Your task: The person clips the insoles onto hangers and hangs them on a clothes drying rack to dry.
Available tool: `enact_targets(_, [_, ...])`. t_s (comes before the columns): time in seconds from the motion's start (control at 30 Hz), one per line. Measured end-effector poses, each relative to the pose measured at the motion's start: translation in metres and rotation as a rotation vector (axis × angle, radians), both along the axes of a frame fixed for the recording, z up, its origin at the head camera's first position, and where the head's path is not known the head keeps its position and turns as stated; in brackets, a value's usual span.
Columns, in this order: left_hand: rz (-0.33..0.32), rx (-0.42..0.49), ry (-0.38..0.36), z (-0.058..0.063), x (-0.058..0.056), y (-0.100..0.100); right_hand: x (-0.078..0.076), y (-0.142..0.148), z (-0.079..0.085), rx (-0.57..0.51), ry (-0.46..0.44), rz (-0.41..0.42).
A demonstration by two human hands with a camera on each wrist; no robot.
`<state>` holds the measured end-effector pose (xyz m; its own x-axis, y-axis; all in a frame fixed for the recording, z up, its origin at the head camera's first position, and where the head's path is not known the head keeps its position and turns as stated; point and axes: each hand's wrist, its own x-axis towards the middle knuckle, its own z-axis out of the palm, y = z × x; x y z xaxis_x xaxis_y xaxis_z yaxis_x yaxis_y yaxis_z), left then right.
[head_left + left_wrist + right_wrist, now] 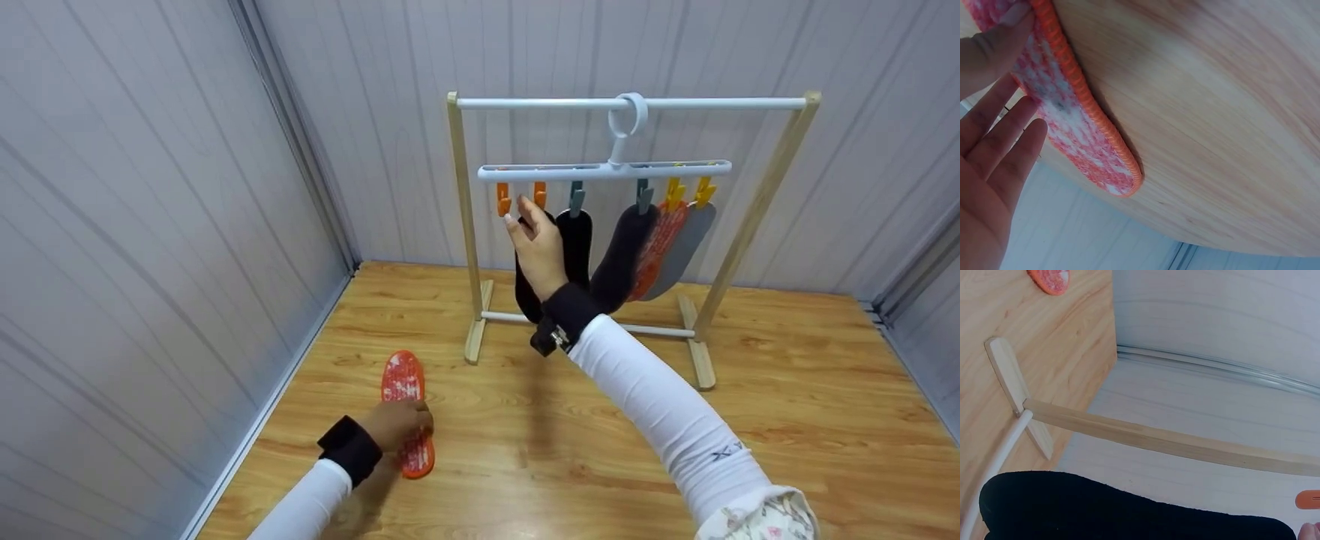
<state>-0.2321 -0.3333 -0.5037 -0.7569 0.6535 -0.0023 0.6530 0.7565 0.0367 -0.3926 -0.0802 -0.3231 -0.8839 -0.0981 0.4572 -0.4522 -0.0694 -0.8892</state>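
An orange-rimmed insole (403, 375) with a red and white mottled top lies flat on the wooden floor. My left hand (397, 425) reaches over its middle, and in the left wrist view the thumb (1008, 34) rests across its top with the other fingers extended at one edge. My right hand (541, 247) is raised at the hanger (555, 173), thumb and fingers apart, close to the outer orange clip (503, 199). Behind that hand a black insole (527, 292) hangs below the second orange clip (540, 195). The right wrist view shows mostly this insole and a fingertip.
The hanger hooks over the white top bar (540, 103) of a wood-post rack. Farther along, grey clips (643, 196) and yellow clips (703, 193) hold black insoles (575, 247), a red insole (660, 251) and a grey insole (686, 251). Panelled walls (135, 225) surround the floor.
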Motion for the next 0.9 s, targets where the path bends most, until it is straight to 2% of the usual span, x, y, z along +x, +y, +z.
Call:
enact_targets(0.17, [0.014, -0.002, 0.008, 0.001, 0.006, 0.004, -0.005, -0.002, 0.004, -0.015, -0.04, 0.026])
enact_targets(0.4, [0.057, -0.029, 0.005, 0.006, 0.013, 0.007, -0.012, -0.005, 0.013, -0.13, -0.124, 0.128])
enact_targets(0.6, [0.12, -0.029, -0.006, 0.002, 0.02, 0.016, -0.019, -0.005, 0.009, -0.144, -0.138, 0.191])
enact_targets(0.77, [0.132, -0.034, 0.003, -0.003, 0.025, 0.024, -0.022, -0.005, 0.008, -0.162, -0.156, 0.231])
enact_targets(0.9, [0.155, -0.039, -0.003, -0.004, 0.027, 0.029, -0.022, -0.005, 0.009, -0.176, -0.135, 0.236])
